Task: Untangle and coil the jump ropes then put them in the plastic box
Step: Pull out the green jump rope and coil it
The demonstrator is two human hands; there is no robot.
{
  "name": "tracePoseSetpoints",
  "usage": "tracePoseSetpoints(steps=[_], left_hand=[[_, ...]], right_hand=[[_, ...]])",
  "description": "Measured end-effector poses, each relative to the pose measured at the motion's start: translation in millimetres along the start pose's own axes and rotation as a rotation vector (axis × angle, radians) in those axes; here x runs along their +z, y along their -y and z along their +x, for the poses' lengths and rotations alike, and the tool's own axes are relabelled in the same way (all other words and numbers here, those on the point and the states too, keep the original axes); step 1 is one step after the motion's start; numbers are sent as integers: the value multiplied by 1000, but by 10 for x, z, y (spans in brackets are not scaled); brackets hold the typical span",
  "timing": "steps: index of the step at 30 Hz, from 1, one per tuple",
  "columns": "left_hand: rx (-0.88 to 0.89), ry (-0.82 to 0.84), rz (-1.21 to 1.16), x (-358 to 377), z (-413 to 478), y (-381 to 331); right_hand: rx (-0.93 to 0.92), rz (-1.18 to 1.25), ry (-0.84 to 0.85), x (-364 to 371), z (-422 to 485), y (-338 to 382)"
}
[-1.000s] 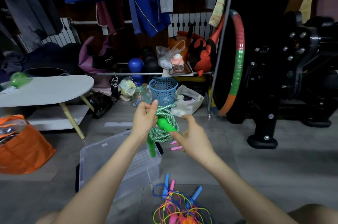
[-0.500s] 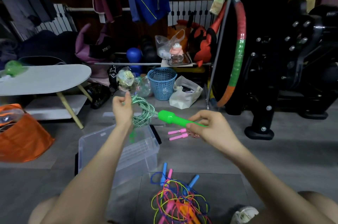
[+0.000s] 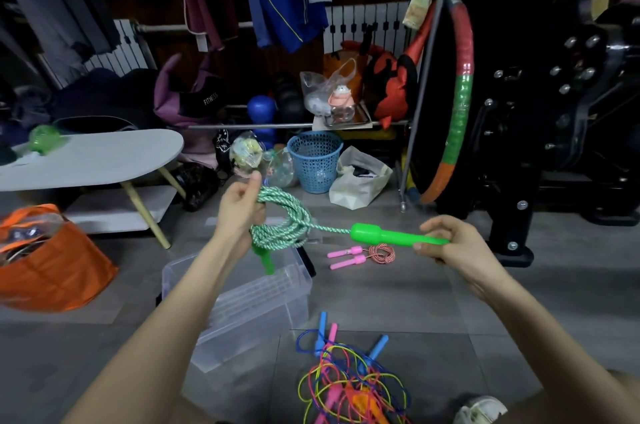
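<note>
green rope nearly coiled

the green rope (image 3: 284,219) is looped in a bunch just above the plastic box (image 3: 249,306). one green handle (image 3: 391,235) sticks out to the right of the box. this looks like the coiling step; next the last bit needs wrapping round, then the bunch goes in the box. the left hand (image 3: 239,209) is raised, fingers curled round the loops. the right hand (image 3: 446,245) reaches out, pinching the handle's thin end
</note>
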State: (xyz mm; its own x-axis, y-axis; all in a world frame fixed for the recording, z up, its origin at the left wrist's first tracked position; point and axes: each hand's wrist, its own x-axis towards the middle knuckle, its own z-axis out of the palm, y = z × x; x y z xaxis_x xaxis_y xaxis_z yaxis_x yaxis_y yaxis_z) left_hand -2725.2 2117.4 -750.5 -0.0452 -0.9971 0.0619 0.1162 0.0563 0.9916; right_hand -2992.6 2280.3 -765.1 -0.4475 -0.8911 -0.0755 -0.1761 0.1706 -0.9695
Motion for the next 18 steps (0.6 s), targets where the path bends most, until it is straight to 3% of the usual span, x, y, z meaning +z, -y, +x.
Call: tracePoseSetpoints(steps=[4,10,14,18], left_hand=[[-28,225,89,87,-137,-94],[-46,350,213,153,-235,-84],[-110,338,-22,266,-322,-108],[-174,347,-204,410,-381,-194]], right_hand=[[9,286,-80,20,154,251],[-140,375,-257,62,292,640],[-173,386,-217,228,331,745],[-46,211,-113,519,395,586]])
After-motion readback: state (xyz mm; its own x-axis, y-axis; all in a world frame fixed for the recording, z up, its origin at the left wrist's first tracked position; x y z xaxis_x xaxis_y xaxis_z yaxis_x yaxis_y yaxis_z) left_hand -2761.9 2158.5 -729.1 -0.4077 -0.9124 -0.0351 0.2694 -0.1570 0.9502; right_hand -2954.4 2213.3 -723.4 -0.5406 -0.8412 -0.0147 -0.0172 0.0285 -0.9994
